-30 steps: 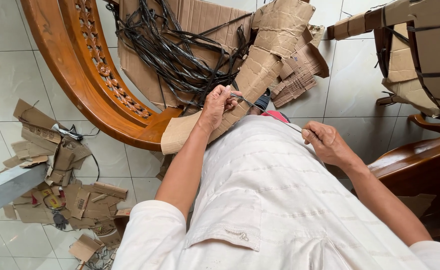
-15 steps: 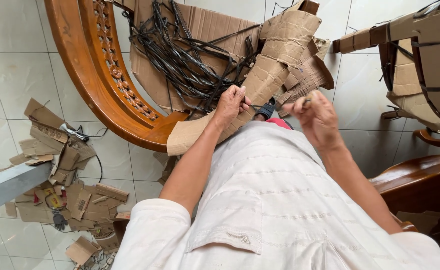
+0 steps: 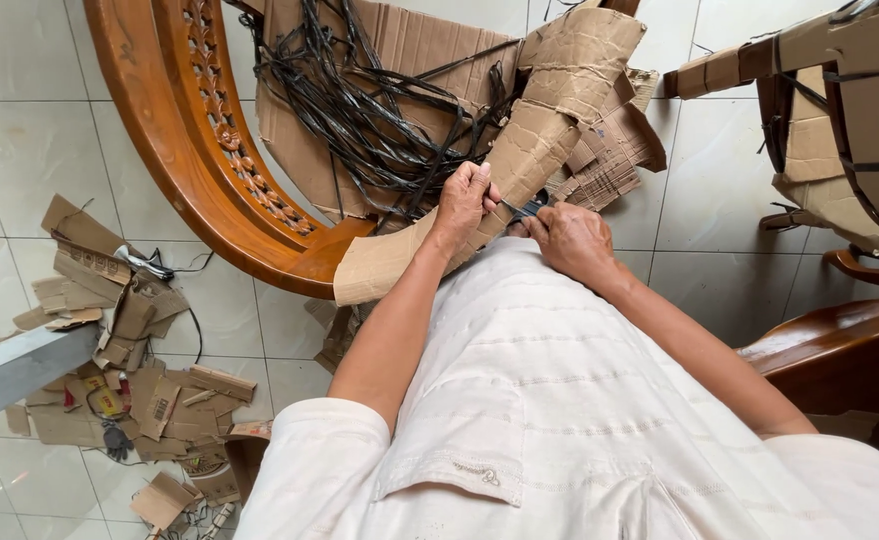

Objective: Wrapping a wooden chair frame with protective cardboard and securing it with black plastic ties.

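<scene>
My left hand (image 3: 463,203) grips the cardboard wrapping (image 3: 520,170) that covers the end of a curved carved wooden furniture piece (image 3: 200,150). My right hand (image 3: 572,240) is closed just to the right of it, holding a small dark tool (image 3: 532,208) whose tip shows between the two hands; what kind of tool it is cannot be told. A tangle of black plastic straps (image 3: 360,110) lies on the cardboard beyond my hands. My white shirt fills the lower middle of the view.
Torn cardboard scraps (image 3: 120,360) and bits of strap litter the white tiled floor at the left. Another cardboard-wrapped, strapped furniture piece (image 3: 840,130) stands at the upper right. A polished wooden armrest (image 3: 840,340) runs along the right.
My right hand has come in from the right until it sits against my left hand at the cardboard. The view has shifted slightly; the left hand keeps its grip.
</scene>
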